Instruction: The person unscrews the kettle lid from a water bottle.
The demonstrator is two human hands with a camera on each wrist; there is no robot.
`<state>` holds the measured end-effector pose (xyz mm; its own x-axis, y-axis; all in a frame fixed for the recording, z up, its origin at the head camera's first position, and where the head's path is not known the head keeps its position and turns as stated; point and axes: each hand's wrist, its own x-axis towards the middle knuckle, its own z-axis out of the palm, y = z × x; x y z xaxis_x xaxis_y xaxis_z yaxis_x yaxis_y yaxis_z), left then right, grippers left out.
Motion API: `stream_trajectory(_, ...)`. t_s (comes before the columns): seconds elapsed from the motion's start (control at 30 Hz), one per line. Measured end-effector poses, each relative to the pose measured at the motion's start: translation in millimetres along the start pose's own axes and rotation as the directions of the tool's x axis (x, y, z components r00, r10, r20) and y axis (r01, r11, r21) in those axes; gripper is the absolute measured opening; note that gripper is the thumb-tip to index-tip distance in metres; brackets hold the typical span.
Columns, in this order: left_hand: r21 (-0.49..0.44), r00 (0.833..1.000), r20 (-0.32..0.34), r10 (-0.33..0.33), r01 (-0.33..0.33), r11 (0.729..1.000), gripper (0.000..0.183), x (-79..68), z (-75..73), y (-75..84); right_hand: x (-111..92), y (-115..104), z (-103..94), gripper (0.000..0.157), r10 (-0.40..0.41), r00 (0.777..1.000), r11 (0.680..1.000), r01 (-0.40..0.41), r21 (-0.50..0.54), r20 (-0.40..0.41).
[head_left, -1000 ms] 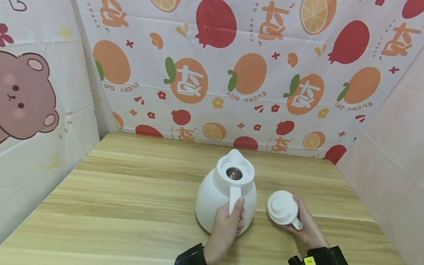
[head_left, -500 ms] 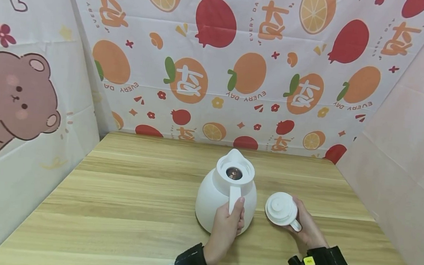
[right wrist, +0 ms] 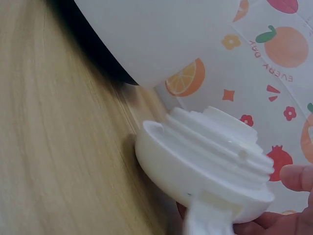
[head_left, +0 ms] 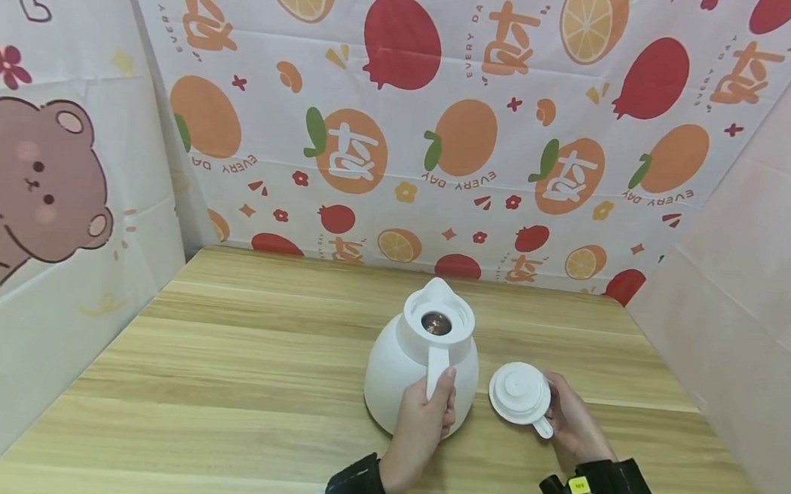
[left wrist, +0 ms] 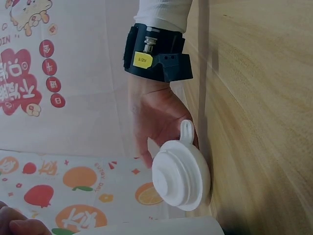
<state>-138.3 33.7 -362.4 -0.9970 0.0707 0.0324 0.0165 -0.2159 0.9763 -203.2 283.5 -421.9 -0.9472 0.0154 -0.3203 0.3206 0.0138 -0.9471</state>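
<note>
A white vacuum jug point(head_left: 388, 375) stands upright on the wooden table, its dark round mouth uncovered and its spout pointing away. My left hand point(head_left: 418, 430) grips the jug's handle, thumb along the top. To the right of the jug is its white lid point(head_left: 520, 393), turned over with the stepped threaded side up and its small lever toward me. It sits low at the tabletop. My right hand point(head_left: 576, 424) is at the lid's right edge. In the right wrist view the thumb point(right wrist: 297, 177) stands apart from the lid point(right wrist: 210, 161), while other fingers are partly hidden under its rim.
The wooden table point(head_left: 225, 357) extends left and right of the jug. A fruit-printed cloth point(head_left: 402, 142) hangs behind it, and a bear-printed cloth point(head_left: 40, 172) hangs at the left. A pale cloth point(head_left: 760, 284) borders the right side.
The lid has moved slightly left and toward me, down to the table, and turned flatter. More of my right hand's fingers now shows beside it. My left hand and the jug have stayed put.
</note>
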Motion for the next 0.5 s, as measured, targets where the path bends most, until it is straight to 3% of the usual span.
stream_trajectory(0.3, 0.005, 1.000, -0.003, 0.005, -0.005, 1.000, 0.054, 0.2, -0.2, -1.2, 0.8, 2.6, -4.9, 0.024, -0.005, 1.000, 0.993, 0.004, 0.121, 0.013)
stream_trajectory(0.5, 0.002, 1.000, -0.002, 0.005, -0.005, 1.000, 0.054, 0.5, -0.4, -1.8, 0.9, 5.2, -5.4, 0.047, 0.008, 1.000, 0.997, -0.006, 0.073, -0.025)
